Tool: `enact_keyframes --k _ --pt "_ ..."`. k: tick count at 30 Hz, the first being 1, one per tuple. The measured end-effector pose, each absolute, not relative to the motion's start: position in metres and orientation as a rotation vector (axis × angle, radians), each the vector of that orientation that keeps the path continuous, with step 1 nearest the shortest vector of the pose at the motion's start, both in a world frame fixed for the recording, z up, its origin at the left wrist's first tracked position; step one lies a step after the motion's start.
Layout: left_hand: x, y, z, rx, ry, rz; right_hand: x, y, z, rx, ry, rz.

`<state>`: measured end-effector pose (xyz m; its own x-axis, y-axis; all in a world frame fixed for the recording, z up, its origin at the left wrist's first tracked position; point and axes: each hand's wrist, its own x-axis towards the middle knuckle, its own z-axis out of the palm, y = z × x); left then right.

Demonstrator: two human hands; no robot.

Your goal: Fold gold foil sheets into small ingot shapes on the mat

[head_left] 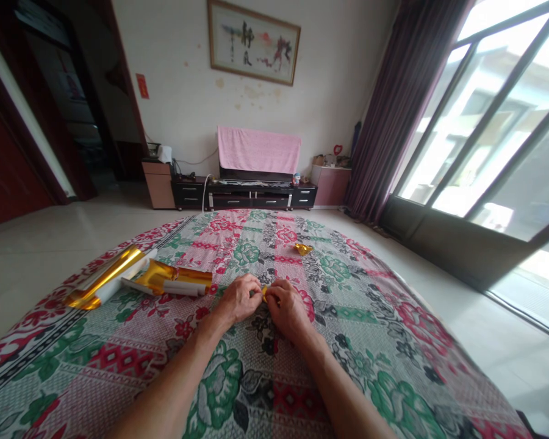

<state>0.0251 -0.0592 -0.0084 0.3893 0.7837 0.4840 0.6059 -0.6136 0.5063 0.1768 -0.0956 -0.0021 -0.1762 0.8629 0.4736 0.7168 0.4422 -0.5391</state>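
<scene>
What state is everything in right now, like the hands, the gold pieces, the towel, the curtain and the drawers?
Left hand: pinching the small gold piece
Right hand: pinching it too
Small gold piece: mostly hidden by fingers
Gold sheets: loosely curled
Shaped gold piece: folded, lying apart
Tablecloth: spread out
Pink towel: draped, hanging down
Purple curtain: hanging in folds
Drawers: shut
</scene>
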Motion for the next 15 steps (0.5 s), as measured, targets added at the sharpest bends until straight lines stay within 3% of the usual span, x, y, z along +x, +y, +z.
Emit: enact_keyframes --k 15 --pt "0.0330 -0.0585 -0.0125 2.412 1.340 1.064 0.1805 -0.0933 -0.0042 -1.326 -1.901 0.281"
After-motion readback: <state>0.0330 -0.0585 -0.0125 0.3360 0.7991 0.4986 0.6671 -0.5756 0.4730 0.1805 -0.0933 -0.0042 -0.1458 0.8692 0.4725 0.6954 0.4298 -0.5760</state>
